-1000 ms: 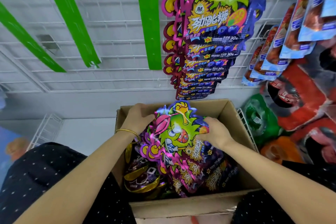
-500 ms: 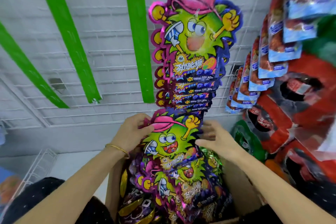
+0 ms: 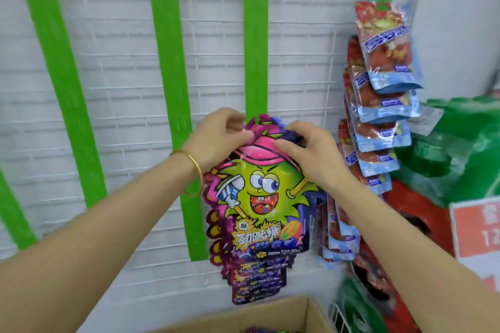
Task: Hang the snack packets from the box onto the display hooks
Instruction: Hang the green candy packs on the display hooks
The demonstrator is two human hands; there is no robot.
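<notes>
Left hand [image 3: 219, 140] is pinching the packet [image 3: 259, 197] at its top left edge, so the packet hangs just under it, up against the grid [image 3: 121, 62]. Right hand [image 3: 308, 154] is curled over the packet's top right. Red packs [image 3: 384, 67] hang right of the packet, box [image 3: 270, 316] below it.

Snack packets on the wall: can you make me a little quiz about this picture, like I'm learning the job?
1. True or false: the left hand and the right hand both pinch the top of the green monster packet.
2. What is on the left wrist? A) a gold bangle B) a watch C) a glove
3. Fill in: the cardboard box sits ___ the hanging packets.
Key: 1 true; 2 A; 3 below.
</notes>
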